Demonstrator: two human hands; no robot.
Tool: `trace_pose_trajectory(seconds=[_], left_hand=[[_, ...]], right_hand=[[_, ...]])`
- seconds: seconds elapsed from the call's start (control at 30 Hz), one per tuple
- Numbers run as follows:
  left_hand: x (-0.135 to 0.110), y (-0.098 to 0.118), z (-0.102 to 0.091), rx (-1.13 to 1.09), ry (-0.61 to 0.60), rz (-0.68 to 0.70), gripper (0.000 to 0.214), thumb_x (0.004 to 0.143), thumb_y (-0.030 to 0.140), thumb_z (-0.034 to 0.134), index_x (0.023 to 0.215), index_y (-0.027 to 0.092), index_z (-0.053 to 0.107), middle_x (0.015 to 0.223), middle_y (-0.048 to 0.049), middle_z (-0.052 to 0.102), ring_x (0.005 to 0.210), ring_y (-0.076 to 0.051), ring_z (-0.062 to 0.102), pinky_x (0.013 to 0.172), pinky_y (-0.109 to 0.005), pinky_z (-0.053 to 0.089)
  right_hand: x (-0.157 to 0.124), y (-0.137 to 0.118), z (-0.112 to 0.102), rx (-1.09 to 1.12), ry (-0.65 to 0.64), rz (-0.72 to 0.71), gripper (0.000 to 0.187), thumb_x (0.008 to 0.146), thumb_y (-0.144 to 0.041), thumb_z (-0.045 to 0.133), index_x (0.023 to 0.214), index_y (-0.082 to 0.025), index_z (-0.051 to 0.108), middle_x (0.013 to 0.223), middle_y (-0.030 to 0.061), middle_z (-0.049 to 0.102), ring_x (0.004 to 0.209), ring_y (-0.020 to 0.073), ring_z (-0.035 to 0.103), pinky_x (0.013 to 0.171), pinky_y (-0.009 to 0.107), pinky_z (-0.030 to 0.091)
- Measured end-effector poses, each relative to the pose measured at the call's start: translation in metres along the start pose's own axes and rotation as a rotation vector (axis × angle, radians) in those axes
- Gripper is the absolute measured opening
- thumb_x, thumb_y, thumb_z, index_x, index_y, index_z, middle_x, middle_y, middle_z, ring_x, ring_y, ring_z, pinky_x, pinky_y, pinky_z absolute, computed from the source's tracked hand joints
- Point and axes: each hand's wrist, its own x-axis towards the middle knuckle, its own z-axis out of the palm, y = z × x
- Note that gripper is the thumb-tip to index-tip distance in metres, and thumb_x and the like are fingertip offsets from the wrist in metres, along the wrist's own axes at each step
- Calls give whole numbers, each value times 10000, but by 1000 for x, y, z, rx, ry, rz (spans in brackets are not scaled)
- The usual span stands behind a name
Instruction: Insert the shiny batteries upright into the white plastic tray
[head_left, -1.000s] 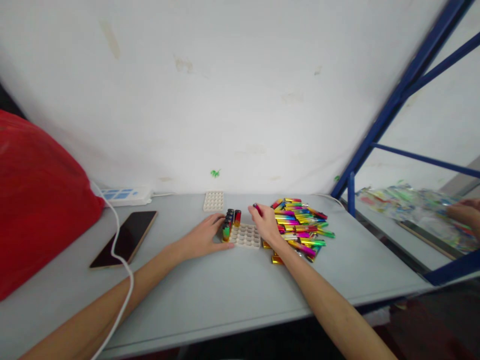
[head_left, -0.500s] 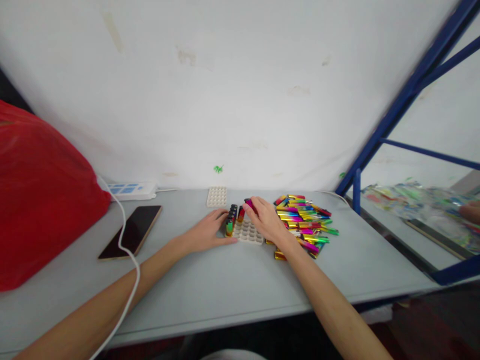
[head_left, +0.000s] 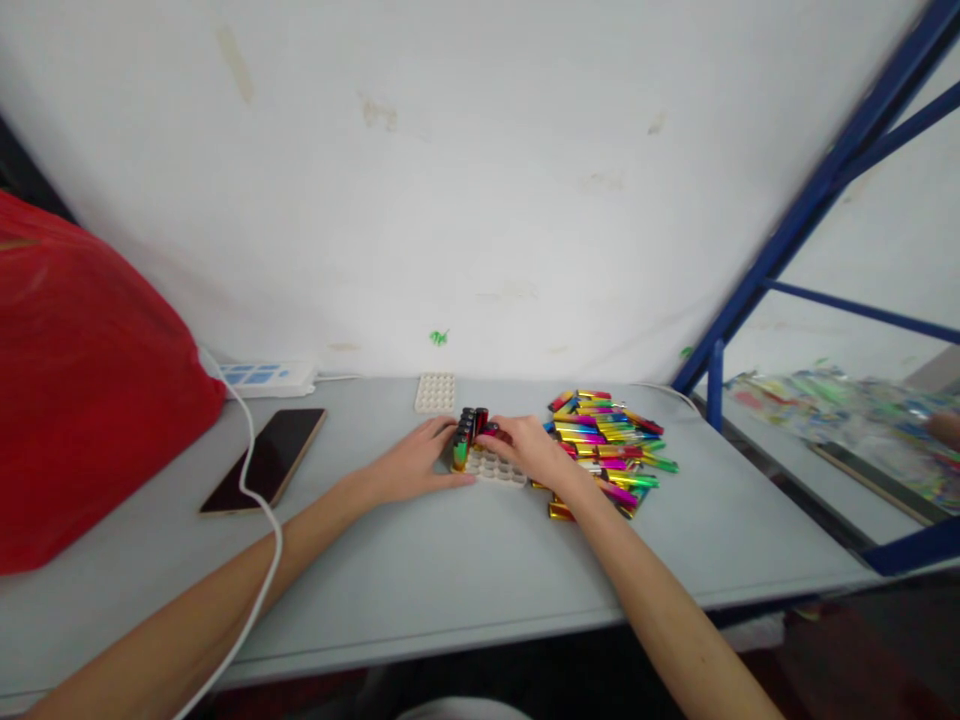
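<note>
A white tray with rows of round holes (head_left: 499,468) lies on the table before me. Upright lighters (head_left: 460,450) with black tops and shiny coloured bodies stand along its left end. My left hand (head_left: 412,468) is curved round that end, thumb at the front and fingers behind, holding the tray. Over the tray, my right hand (head_left: 529,447) pinches a lighter (head_left: 491,431) with a reddish body, right beside the standing ones. Its lower part is hard to make out. To the right of this hand lies a loose pile of shiny multicoloured lighters (head_left: 607,440).
Another white holed tray (head_left: 436,392) lies near the wall. A phone (head_left: 266,460), a power strip (head_left: 270,378), a white cable (head_left: 274,560) and a red bag (head_left: 90,390) are at left. A blue metal frame (head_left: 780,240) and another person's hand (head_left: 943,428) are at right.
My right hand has lowered and shifted slightly with its lighter, toward the tray beside the standing lighters. My left hand stays at the tray's left end.
</note>
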Motion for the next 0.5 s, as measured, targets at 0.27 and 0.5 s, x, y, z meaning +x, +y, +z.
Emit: trace_pose_trajectory(seconds=[0.27, 0.5], left_hand=[[1, -3, 1, 30, -16, 5, 776, 897, 699, 743, 1472, 200, 594, 1487, -176, 619, 1425, -375, 565, 1244, -518, 456], [1, -1, -1, 18, -16, -26, 769, 888, 728, 721, 1436, 197, 629, 1505, -188, 612, 1440, -398, 555, 1262, -549, 436]], right_hand=[[3, -23, 1, -254, -87, 183, 407, 1098, -515, 569, 1306, -178, 667, 1103, 171, 806, 955, 290, 769, 751, 310, 481], [0, 8, -8, -74, -18, 74, 418, 1054, -582, 627, 989, -184, 736, 839, 61, 766, 772, 192, 691, 722, 274, 457]])
